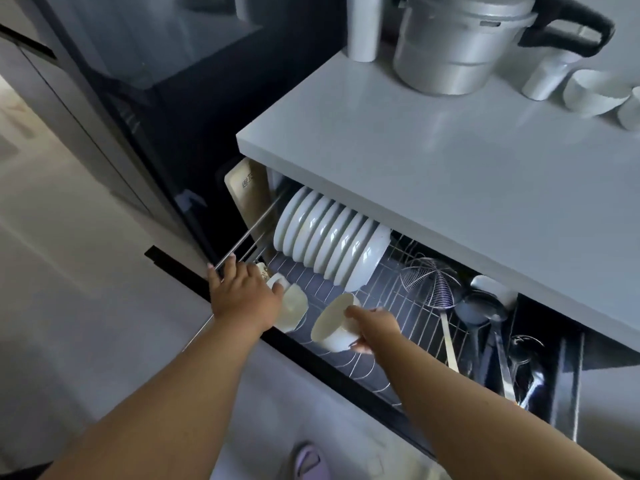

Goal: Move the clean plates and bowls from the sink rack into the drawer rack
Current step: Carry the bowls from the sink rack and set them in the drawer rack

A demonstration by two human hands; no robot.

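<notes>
The drawer rack [391, 306] is pulled out under the counter. A row of several white plates [329, 244] stands upright in its back left part. My right hand [375, 327] grips a white bowl [330, 325] by its base, tilted on its side just above the front wires. My left hand [242, 292] holds a second white bowl [294, 306] by its foot at the rack's front left corner, also on its side. The sink rack is out of view.
A wire skimmer [429, 282], dark ladles [481, 310] and cutlery fill the drawer's right side. A wooden cutting board [247, 192] stands at its left end. On the counter [450, 150] above are a pressure cooker [460, 39] and small white bowls [595, 93].
</notes>
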